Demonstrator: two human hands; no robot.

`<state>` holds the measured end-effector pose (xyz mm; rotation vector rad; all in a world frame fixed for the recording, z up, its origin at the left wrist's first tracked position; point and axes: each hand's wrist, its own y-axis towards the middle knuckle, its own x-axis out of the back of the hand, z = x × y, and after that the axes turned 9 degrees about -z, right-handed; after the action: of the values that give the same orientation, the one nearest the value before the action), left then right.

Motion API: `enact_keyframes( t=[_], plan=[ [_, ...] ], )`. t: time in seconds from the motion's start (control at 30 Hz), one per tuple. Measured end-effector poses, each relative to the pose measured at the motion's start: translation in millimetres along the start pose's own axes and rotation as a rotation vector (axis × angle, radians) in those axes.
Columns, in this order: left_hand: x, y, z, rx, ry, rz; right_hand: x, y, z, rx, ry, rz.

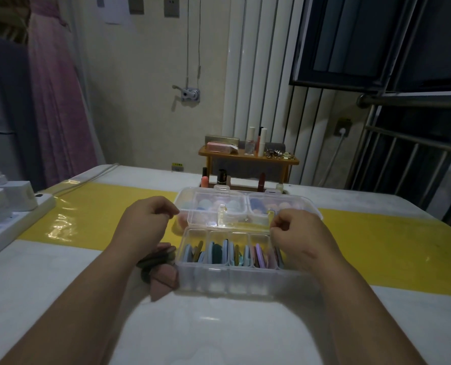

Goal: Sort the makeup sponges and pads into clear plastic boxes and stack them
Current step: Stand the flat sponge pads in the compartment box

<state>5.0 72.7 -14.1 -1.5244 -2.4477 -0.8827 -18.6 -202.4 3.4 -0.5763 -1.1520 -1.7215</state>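
The head view is the only one. On the white bench, straight in front of the person, a clear near box stands open. Coloured pads stand on edge in its row of compartments. Its lid is raised behind the compartments, neither fully back nor down.

The right hand is curled at the lid's right end, and its fingers appear to pinch that edge. The left hand is curled near the lid's left corner with fingertips drawn together, but I cannot tell whether it grips the lid or holds nothing.

Just behind lies a closed far box with round sponges inside. A few loose sponges lie on the bench touching the near box's left wall, partly under the left forearm. A power strip sits far left, and a wooden shelf of cosmetics stands beyond the boxes.

The step in hand seems to be working the near box's lid. Sorting looks unfinished, since the loose sponges are still out. If the lid is to shut next, it must come down evenly over the upright pads, and both latches must catch before any stacking.
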Motion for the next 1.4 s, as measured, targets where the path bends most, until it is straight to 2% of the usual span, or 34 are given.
enact_keyframes(
  t=[0.2,0.33,0.6,0.77,1.07,1.2,1.4],
  plan=[
    [0,3,6,0.16,0.11,0.084,-8,-4,7,0.069,0.144,0.028],
    [3,5,11,0.162,0.318,0.179,-9,-7,10,0.104,0.176,0.058],
    [1,3,11,0.122,0.506,0.255,-8,-7,10,0.106,0.185,0.096],
    [-2,4,17,0.0,0.654,0.107,-9,-7,10,0.1,0.191,0.094],
    [-3,3,19,-0.175,0.666,-0.12,-10,-7,9,0.099,0.196,0.084],
    [-1,3,17,-0.224,0.564,-0.186,-10,-8,10,0.094,0.2,0.09],
    [-1,2,15,-0.278,0.612,-0.247,-10,-7,10,0.095,0.201,0.092]
  ],
)
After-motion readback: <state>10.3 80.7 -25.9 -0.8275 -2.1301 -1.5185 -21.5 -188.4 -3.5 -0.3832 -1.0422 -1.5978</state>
